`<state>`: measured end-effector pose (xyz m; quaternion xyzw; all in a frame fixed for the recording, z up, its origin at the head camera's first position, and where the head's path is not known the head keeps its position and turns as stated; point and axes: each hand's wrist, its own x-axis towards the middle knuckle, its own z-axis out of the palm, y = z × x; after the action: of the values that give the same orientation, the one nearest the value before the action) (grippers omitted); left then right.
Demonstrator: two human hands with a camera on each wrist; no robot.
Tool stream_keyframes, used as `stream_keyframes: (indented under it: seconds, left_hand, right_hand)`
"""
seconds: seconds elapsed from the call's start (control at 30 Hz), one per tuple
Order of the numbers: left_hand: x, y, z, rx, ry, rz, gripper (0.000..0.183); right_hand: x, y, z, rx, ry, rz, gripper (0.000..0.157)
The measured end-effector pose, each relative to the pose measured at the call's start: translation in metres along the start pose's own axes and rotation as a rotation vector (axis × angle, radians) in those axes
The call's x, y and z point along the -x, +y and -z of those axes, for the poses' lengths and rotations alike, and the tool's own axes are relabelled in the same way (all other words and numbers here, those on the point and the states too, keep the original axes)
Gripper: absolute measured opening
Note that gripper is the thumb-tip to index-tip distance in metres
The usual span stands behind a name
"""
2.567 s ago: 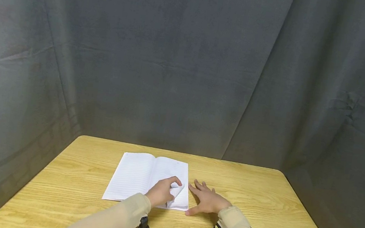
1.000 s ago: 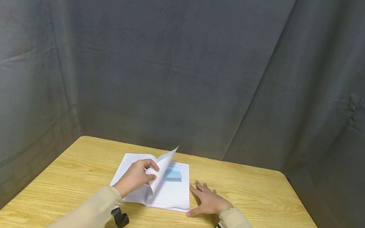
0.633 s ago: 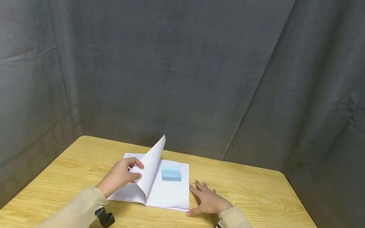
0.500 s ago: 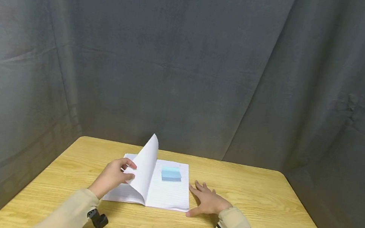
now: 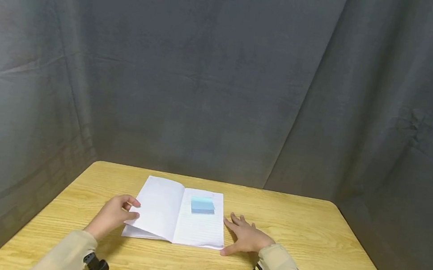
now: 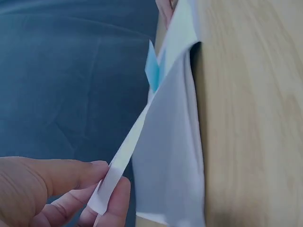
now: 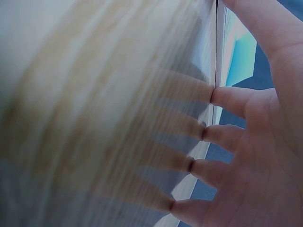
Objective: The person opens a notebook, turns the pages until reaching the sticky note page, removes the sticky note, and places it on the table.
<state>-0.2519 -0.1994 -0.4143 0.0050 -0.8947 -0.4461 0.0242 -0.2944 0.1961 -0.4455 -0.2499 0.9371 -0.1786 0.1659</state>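
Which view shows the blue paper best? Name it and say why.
The head view: the blue paper shows whole on the right-hand page, uncovered. The left wrist view gives a narrow sliver; the right wrist view, a slanted patch beside the right hand.

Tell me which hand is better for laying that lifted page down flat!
Probably the left hand: its fingers and thumb pinch the page at its outer edge. The right hand rests spread on the wooden table, at the notebook's opposite side.
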Motion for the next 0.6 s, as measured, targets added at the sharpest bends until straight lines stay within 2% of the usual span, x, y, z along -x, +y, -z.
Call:
stream_keyframes:
  seconds: [0.23, 0.6]
  left_hand:
    - [-0.005, -0.017, -0.004, -0.008, -0.013, 0.057, 0.024]
    - [-0.01, -0.033, -0.014, -0.035, -0.038, 0.083, 0.022]
  right_hand:
    - [-0.002, 0.002, 0.0, 0.007, 0.003, 0.005, 0.102]
    - [-0.001, 0.001, -0.001, 0.002, -0.007, -0.002, 0.103]
